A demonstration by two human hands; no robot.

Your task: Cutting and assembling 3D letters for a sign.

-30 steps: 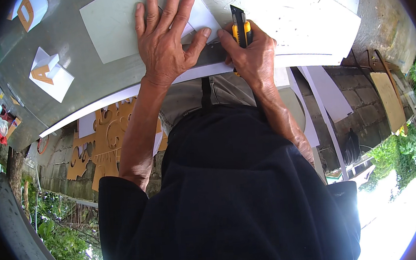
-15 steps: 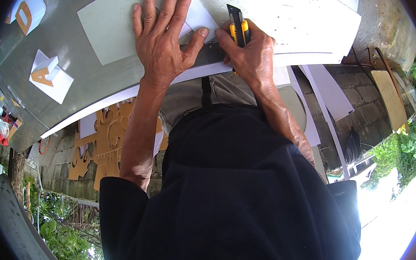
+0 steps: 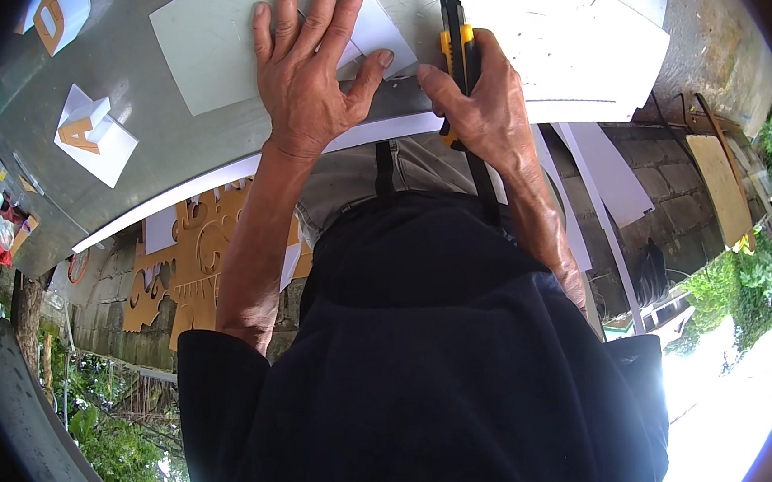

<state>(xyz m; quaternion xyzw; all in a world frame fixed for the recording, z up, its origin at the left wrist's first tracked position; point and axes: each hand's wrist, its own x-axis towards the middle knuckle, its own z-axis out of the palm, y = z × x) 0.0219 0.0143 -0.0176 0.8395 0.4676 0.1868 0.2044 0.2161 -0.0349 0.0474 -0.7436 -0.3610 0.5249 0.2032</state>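
My left hand lies flat with its fingers spread, pressing on a small white sheet that sits over a larger pale sheet. In my right hand is a yellow and black utility knife, its dark blade pointing away from me. The knife is apart from the small sheet, to its right. Beneath the right hand spreads a big white sheet with scratches and dark specks on it. Part of the small sheet is hidden under the left fingers.
On the grey table to the left stand a folded white piece with a brown letter shape and a similar one farther off. A white strip runs along the near edge. Below hang brown cut-out boards and white offcuts.
My right hand has moved to the right with the utility knife, away from the small sheet. The left hand stays pressed on the sheets, only slightly shifted in the picture.
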